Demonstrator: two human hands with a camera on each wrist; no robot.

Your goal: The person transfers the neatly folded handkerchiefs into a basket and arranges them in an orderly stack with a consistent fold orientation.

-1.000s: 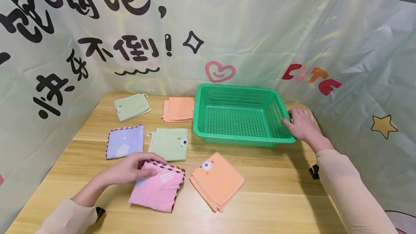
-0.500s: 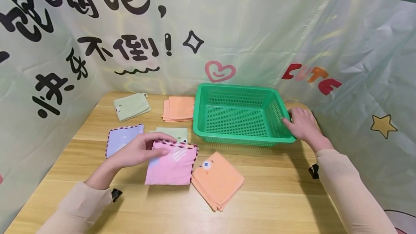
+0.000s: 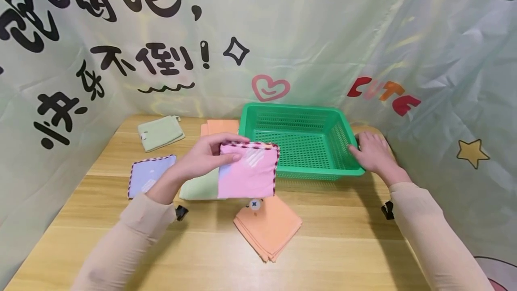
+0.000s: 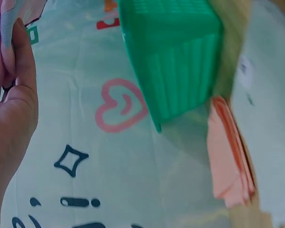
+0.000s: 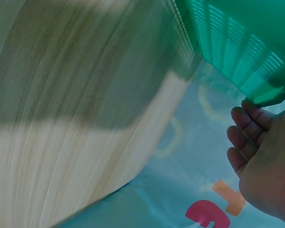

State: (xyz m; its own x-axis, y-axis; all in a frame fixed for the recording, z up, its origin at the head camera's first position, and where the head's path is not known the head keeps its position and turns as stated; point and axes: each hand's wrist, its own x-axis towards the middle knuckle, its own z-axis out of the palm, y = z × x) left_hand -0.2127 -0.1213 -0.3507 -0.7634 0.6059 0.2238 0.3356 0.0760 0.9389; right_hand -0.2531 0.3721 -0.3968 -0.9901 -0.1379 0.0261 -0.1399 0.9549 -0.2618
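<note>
Head view, pink cloth (image 3: pixel 249 176) in left hand (image 3: pixel 205 155)

Past the near orange cloth (image 3: pixel 268 230), I see bare counter (image 3: pixel 341 223) at three o'clock; the basket (image 3: pixel 311 171) blocks one o'clock.

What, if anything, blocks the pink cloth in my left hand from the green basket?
Nothing visible but the rim of the green basket; in the head view, the pink cloth, in your left hand, overlaps its front left corner.
</note>
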